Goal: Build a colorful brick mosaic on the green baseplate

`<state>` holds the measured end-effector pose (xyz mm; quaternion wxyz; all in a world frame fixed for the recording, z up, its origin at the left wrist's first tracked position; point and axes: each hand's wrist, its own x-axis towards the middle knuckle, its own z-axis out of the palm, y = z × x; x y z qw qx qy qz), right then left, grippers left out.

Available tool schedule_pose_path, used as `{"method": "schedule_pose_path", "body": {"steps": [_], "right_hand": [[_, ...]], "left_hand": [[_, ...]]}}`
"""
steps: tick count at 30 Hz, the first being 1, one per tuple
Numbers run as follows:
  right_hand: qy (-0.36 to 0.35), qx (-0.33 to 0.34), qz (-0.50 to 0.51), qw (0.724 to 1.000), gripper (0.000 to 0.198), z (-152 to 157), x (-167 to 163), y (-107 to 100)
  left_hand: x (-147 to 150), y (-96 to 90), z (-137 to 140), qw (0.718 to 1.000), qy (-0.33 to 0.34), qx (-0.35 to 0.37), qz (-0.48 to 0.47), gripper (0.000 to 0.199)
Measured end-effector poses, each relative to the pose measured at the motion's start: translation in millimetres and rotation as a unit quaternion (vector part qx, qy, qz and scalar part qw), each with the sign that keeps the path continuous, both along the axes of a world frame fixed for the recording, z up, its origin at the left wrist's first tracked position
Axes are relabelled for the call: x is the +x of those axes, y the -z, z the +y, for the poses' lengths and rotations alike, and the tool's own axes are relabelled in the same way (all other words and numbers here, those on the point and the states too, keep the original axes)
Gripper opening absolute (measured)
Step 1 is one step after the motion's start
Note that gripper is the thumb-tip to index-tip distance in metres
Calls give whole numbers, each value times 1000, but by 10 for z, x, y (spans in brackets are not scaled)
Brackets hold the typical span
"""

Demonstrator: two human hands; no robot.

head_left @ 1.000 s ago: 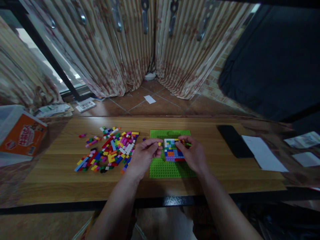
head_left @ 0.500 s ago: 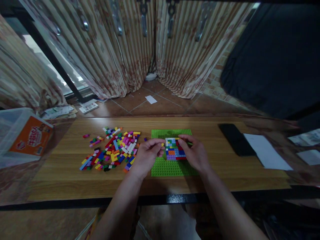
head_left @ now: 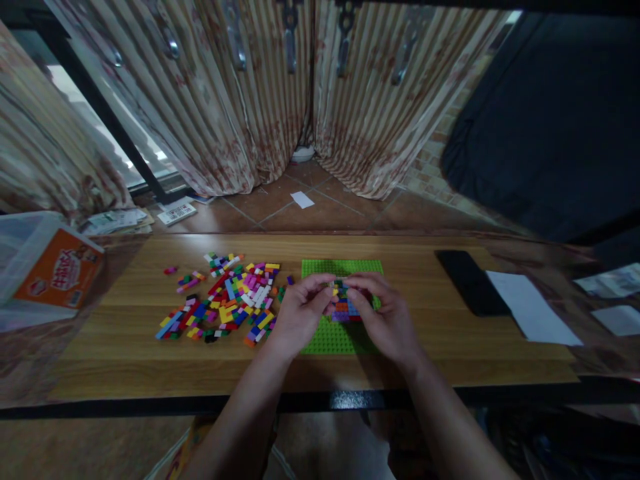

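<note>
A square block of coloured bricks (head_left: 341,308) stands on the green baseplate (head_left: 330,343), partly covered by my fingers. My left hand (head_left: 303,313) is at the block's left side, closed in a pinch on a small yellow brick (head_left: 335,292). From the other side my right hand (head_left: 387,317) reaches over the block, its thumb and fingers drawn together close to my left fingertips. What the right fingers hold, if anything, is hidden. To the left of my hands lies a spread pile of loose toy bricks (head_left: 227,288).
On the wooden table (head_left: 425,360), a black flat tablet-like object (head_left: 470,283) and a white paper sheet (head_left: 533,310) lie at the right. A clear plastic box with an orange label (head_left: 63,270) stands at the far left. Curtains (head_left: 270,113) hang beyond the table.
My right hand has moved left across the block toward my left hand, covering more of it. My left hand has shifted slightly right with the yellow brick.
</note>
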<state>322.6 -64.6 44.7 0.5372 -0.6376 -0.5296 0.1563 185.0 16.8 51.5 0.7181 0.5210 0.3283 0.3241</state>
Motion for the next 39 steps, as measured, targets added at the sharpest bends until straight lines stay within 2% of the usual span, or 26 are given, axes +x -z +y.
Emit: {"method": "schedule_pose_path", "body": {"steps": [5, 14, 16, 19, 21, 23, 28, 39], "right_hand": [[-43, -14, -15, 999, 17, 2, -38, 15], [-31, 17, 45, 998, 8, 27, -18, 45], [-3, 21, 49, 999, 7, 23, 58, 32], [84, 27, 67, 994, 5, 7, 258, 44], [138, 13, 84, 987, 9, -11, 395, 75], [158, -13, 93, 983, 16, -31, 481, 110], [117, -65, 74, 988, 22, -41, 443, 178], [98, -85, 61, 990, 12, 23, 337, 282]], "left_hand": [[6, 0, -9, 1000, 14, 4, -12, 33], [5, 6, -4, 998, 53, 0, -22, 39], [1, 22, 5, 999, 38, 3, -2, 36], [-14, 82, 42, 999, -3, 17, 50, 30], [-28, 133, 73, 994, -21, 47, 97, 29], [-39, 173, 96, 987, -23, 86, 136, 29], [-40, 184, 90, 979, 4, 128, 160, 28], [-40, 199, 82, 974, 37, 157, 159, 22]]}}
